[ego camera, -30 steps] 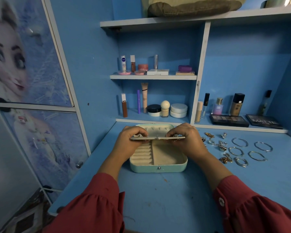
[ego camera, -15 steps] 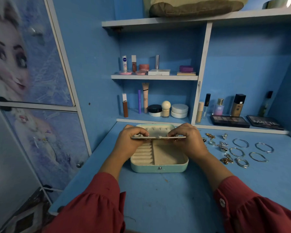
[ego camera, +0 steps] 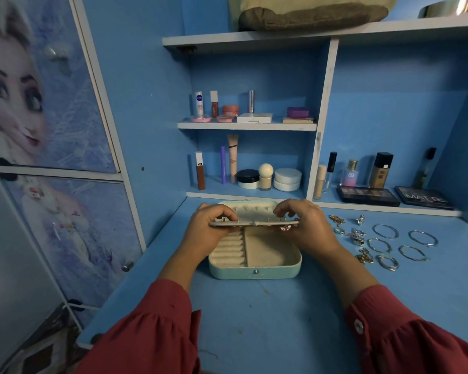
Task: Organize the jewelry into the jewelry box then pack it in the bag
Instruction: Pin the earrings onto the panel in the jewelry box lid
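Cream and flat, the earring panel (ego camera: 254, 224) sits between both hands over the open jewelry box (ego camera: 254, 255). The left hand (ego camera: 203, 233) pinches its left end, and the right hand (ego camera: 308, 228) pinches its right end. Almost nothing has moved since a second ago. The rings and bangles (ego camera: 384, 238) still wait on the blue desk (ego camera: 254, 319), so sorting has barely begun.

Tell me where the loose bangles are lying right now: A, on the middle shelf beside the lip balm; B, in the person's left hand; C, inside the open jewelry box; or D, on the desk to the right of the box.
D: the silver bangles lie on the blue desk, right of the open jewelry box, whose visible compartments look empty.
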Demonstrator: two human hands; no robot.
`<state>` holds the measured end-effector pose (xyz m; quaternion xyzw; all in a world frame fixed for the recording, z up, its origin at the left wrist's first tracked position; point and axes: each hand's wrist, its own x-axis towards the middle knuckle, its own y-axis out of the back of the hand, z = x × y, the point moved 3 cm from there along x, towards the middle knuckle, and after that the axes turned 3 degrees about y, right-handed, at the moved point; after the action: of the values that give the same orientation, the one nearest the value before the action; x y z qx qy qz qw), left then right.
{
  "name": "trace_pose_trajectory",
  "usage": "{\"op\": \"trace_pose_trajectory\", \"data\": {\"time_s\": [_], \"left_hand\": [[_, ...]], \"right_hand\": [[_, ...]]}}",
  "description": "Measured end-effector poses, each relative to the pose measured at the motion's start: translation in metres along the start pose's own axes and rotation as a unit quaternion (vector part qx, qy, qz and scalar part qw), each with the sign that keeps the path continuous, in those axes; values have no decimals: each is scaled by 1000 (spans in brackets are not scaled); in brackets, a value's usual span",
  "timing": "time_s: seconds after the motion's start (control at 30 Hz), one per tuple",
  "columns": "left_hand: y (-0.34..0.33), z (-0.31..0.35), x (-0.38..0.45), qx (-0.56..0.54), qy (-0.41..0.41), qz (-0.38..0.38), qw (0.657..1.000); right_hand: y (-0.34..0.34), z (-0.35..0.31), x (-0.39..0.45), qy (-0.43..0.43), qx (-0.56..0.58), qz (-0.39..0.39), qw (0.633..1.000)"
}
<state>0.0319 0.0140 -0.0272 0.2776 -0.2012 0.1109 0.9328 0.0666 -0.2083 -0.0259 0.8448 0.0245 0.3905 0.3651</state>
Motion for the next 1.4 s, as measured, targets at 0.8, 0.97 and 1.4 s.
{"op": "trace_pose_trajectory", "data": {"time_s": [0.8, 0.97, 1.4], "left_hand": [[-1, -2, 1, -12, -14, 1, 1000], [-2, 0, 1, 5, -34, -12, 999], [-2, -3, 2, 3, -30, -1, 1000]], "right_hand": [[0, -3, 0, -1, 38, 1, 999], [-4, -4, 1, 25, 36, -8, 999], [-4, -5, 1, 7, 49, -5, 999]]}}
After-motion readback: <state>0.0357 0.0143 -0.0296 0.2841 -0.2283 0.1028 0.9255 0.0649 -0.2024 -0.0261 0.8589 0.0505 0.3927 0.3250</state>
